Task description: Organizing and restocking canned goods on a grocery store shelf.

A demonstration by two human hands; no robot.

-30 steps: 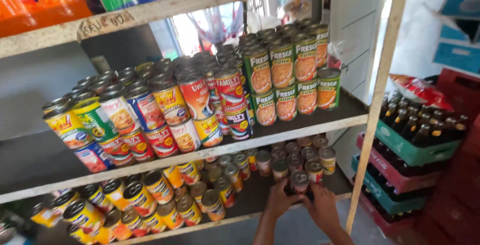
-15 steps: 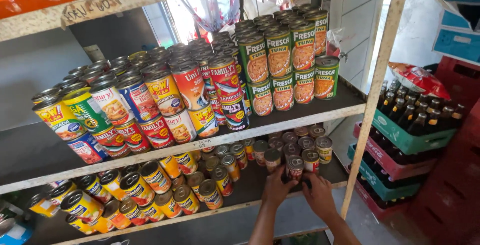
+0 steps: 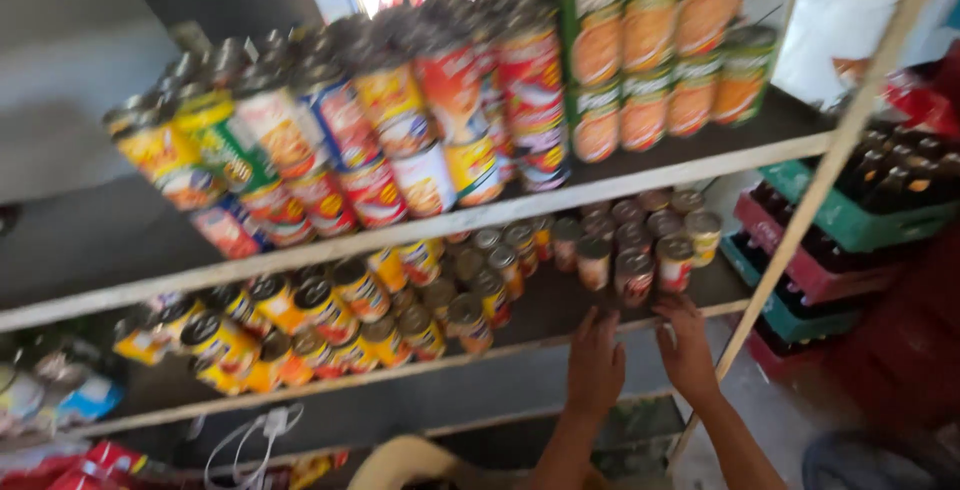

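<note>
Hands first: we see our left hand [image 3: 596, 362] and right hand [image 3: 687, 348] lying flat, fingers spread open, on the front edge of the lower wooden shelf [image 3: 545, 322], gripping nothing. Just above them, between both hands, stands a small can with red label [image 3: 634, 277], near but not touched. Left of it lie yellow-and-orange cans [image 3: 300, 325] in rows. On the upper shelf [image 3: 640, 172] stand tall green-and-orange cans [image 3: 655, 60]. Green and red bottle crates [image 3: 840, 240] stand at right.

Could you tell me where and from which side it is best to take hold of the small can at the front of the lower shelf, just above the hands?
Grip the small can around its round side wall, coming from the open shelf front, since it stands upright with cans crowding behind and beside it.
</note>
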